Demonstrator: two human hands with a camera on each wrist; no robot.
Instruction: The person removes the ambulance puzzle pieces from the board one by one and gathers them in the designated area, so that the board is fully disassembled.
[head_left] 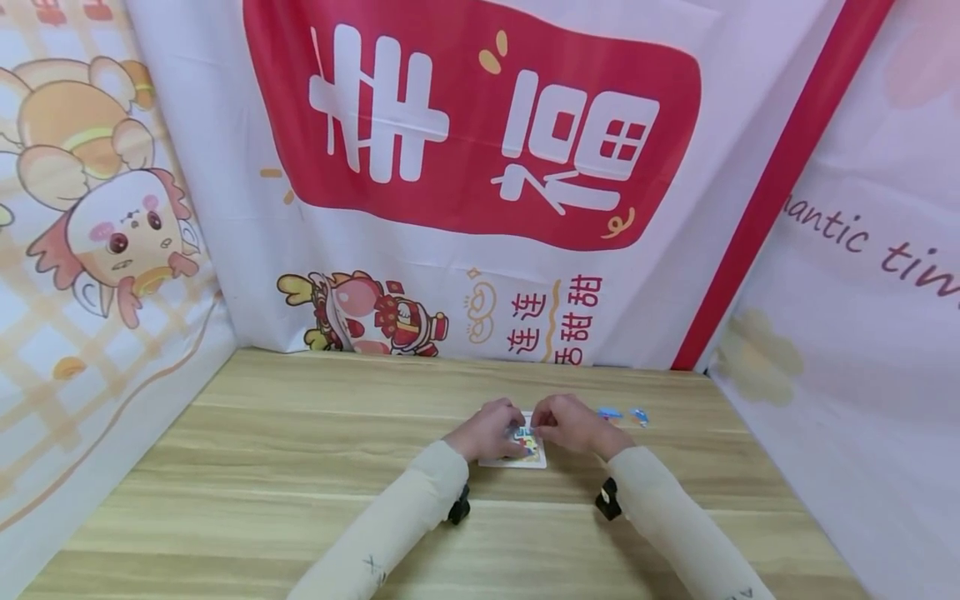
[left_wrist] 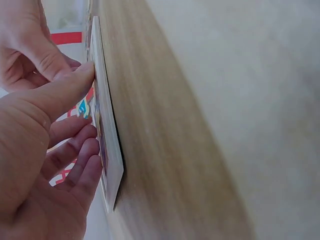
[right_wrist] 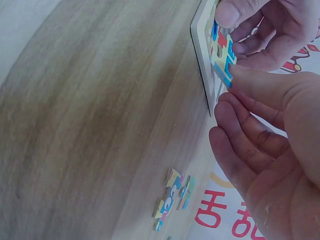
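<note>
Head view: one puzzle board (head_left: 513,464) on the counter (head_left: 300,467), lower centre of frame, partly under the left hand (head_left: 491,429), whose loosely bent fingers touch it; right hand (head_left: 572,423) pinches one puzzle piece (right_wrist: 223,74) at the board, upper right in right wrist view. Loose pieces (head_left: 610,412): at least two, right of right hand. Writing: "幸福", backdrop cloth (head_left: 637,308), upper centre; "mantic tim", side cloth (head_left: 862,350), right
</note>
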